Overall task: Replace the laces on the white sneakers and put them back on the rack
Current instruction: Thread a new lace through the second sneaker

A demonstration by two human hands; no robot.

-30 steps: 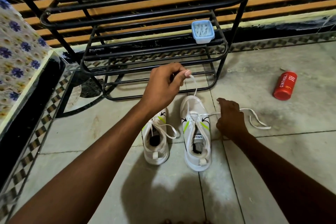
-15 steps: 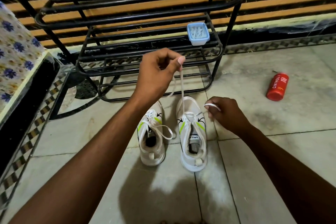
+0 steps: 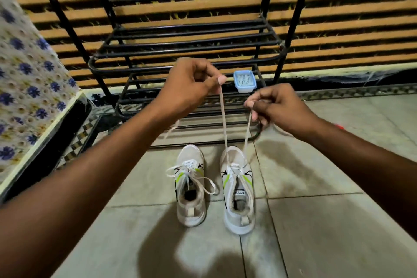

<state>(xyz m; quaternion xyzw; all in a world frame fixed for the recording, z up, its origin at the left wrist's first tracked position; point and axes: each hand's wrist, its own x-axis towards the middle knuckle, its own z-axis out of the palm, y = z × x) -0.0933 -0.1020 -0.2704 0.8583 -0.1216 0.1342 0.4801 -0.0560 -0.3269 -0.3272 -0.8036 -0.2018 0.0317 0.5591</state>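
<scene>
Two white sneakers with green and black marks stand side by side on the tiled floor, toes toward the black metal rack (image 3: 185, 52). The left sneaker (image 3: 191, 187) has a loose tied lace. From the right sneaker (image 3: 238, 189) two ends of a white lace (image 3: 223, 119) run straight up. My left hand (image 3: 191, 83) pinches one end between thumb and finger, high above the toe. My right hand (image 3: 273, 106) pinches the other end, slightly lower and to the right. Both strands are taut.
A small blue-rimmed plastic box (image 3: 244, 81) sits on a lower rack shelf just behind my hands. A flower-patterned cloth (image 3: 29, 88) covers a raised surface at the left. A red object (image 3: 339, 126) peeks out behind my right wrist. A slatted wall stands behind the rack.
Both hands have risen, pulling the right sneaker's lace ends up taut. My right hand came up from floor level with its end. The view tilted up, showing more rack.
</scene>
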